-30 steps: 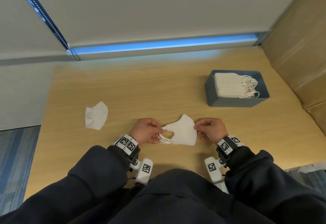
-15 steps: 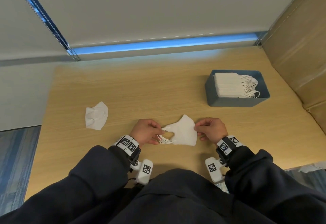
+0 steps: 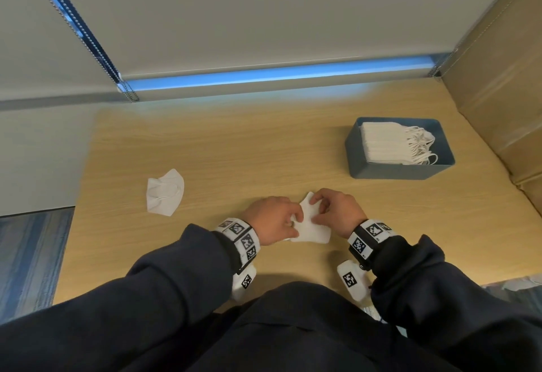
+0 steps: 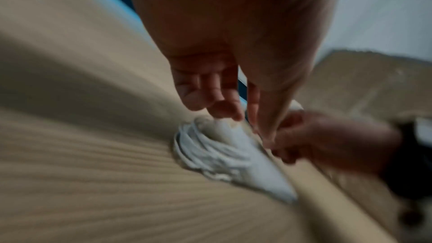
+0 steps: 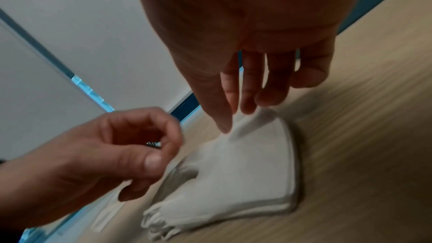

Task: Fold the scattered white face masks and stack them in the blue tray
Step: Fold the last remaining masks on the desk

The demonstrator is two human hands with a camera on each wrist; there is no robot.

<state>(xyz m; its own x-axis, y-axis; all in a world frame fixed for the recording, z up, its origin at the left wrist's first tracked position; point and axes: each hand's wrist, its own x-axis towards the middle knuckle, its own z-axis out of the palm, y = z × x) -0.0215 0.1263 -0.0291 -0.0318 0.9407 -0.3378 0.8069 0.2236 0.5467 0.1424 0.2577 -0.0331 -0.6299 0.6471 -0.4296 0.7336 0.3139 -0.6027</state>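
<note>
A white face mask (image 3: 311,233) lies on the wooden table near its front edge, between my hands. My right hand (image 3: 315,210) pinches its far corner between thumb and fingers (image 5: 247,106). My left hand (image 3: 296,216) is curled over the mask's left end and holds its edge; the ear loops (image 4: 198,154) lie bunched on the table below it. A second mask (image 3: 165,192) lies unfolded at the left. At the right stands the blue tray (image 3: 381,172), which holds a stack of folded masks (image 3: 381,143).
Tall cardboard boxes (image 3: 498,93) stand along the table's right side, close behind the tray. The table's left edge (image 3: 85,166) drops to carpet. A window blind with a bead chain (image 3: 88,46) hangs behind the table.
Both hands have drawn together over the mask. The right hand has carried its corner leftward and up, and the left hand has moved right, now covering the mask's left end.
</note>
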